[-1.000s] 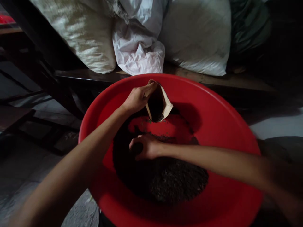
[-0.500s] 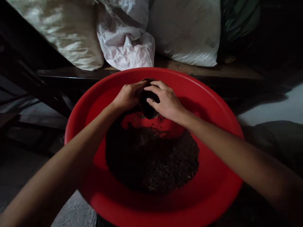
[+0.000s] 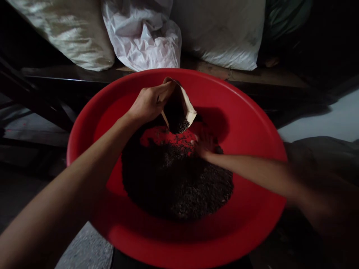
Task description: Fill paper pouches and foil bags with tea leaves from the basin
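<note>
My left hand point(image 3: 149, 102) is closed on the upper left edge of a light brown paper bag point(image 3: 188, 102). The bag is tilted with its mouth towards me, and dark loose bits show inside it. Below lies a heap of dark dry leaf-like bits point(image 3: 193, 194), possibly tea leaves, in a wide red plastic basin point(image 3: 249, 130). My right hand point(image 3: 204, 145) is low in the basin at the heap's far right edge, fingers stretched out and slightly blurred. Shadow hides part of its fingertips.
Behind the basin a white plastic bag point(image 3: 146, 41), a pale sack point(image 3: 75, 33) and a large whitish sack point(image 3: 221, 33) stand on a dark wooden ledge point(image 3: 73, 75). A greyish covered shape point(image 3: 328, 153) is at the right.
My right hand has let go of the paper bag and moved down to the heap. The bag's mouth now shows more fully in my left hand. The view has shifted slightly.
</note>
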A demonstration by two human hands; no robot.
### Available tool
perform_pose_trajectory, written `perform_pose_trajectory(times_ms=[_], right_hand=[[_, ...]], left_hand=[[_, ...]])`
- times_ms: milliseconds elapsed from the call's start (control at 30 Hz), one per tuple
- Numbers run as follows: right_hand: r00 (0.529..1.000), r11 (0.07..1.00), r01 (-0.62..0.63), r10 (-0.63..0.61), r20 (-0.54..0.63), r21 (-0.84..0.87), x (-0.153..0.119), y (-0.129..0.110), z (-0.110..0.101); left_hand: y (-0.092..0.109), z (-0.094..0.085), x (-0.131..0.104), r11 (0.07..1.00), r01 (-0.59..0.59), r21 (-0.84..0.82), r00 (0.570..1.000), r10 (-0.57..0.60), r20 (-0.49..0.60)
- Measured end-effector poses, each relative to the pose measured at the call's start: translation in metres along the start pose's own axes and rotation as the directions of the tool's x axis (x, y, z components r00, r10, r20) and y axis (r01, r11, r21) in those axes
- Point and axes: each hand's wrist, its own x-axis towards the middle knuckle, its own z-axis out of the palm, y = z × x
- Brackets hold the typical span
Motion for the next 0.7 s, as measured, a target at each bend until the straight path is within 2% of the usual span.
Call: perform_pose_trajectory(times_ms=[67, 100, 167, 233, 300, 367, 433, 533, 567, 600, 700], right_hand=[[0.989, 0.997, 0.039, -0.047, 0.14, 0.059, -0.019, -0.018, 0.016], [0.97, 0.988, 0.091, -0.117, 0.215, 0.126, -0.027, -0.027, 0.019], [0.892, 0.92, 0.181, -0.303, 0.336, 0.348, -0.039, -0.045, 0.016], [0.794, 0.76, 0.174, -0.485, 0.368, 0.626, -0.047, -0.062, 0.004], [0.735, 0.604, 0.096, -0.579, 0.353, 0.791, -0.053, -0.076, -0.012], [0.697, 0.552, 0.043, -0.614, 0.371, 0.832, -0.056, -0.088, -0.027], [0.631, 0.57, 0.028, -0.647, 0.428, 0.821, -0.057, -0.099, -0.042], [0.522, 0.583, 0.107, -0.722, 0.454, 0.805, -0.06, -0.112, -0.06], [0.511, 0.587, 0.155, -0.736, 0.444, 0.795, -0.063, -0.116, -0.064], [0.519, 0.596, 0.2, -0.738, 0.432, 0.778, -0.066, -0.12, -0.068], [0.611, 0.658, 0.264, -0.68, 0.405, 0.705, -0.078, -0.128, -0.076]], left_hand=[[0.001, 0.001, -0.001, 1.0, 0.0, 0.002, 1.0, 0.0, 0.006], [0.001, 0.002, -0.001, 1.0, 0.005, 0.004, 1.0, -0.005, 0.016], [-0.001, 0.002, -0.002, 1.0, 0.022, 0.009, 0.999, -0.022, 0.036], [-0.002, 0.002, -0.002, 0.999, 0.04, 0.011, 0.998, -0.04, 0.044], [-0.004, 0.001, -0.003, 0.999, 0.049, 0.016, 0.998, -0.049, 0.037], [-0.004, 0.0, -0.003, 0.999, 0.048, 0.024, 0.998, -0.049, 0.029], [-0.003, 0.0, -0.003, 0.998, 0.048, 0.034, 0.998, -0.049, 0.03], [-0.001, -0.001, -0.004, 0.998, 0.047, 0.043, 0.998, -0.049, 0.047], [-0.001, -0.001, -0.004, 0.998, 0.044, 0.042, 0.998, -0.046, 0.053], [0.0, -0.002, -0.005, 0.998, 0.04, 0.04, 0.997, -0.043, 0.058], [0.0, -0.003, -0.006, 0.999, 0.017, 0.044, 0.998, -0.02, 0.062]])
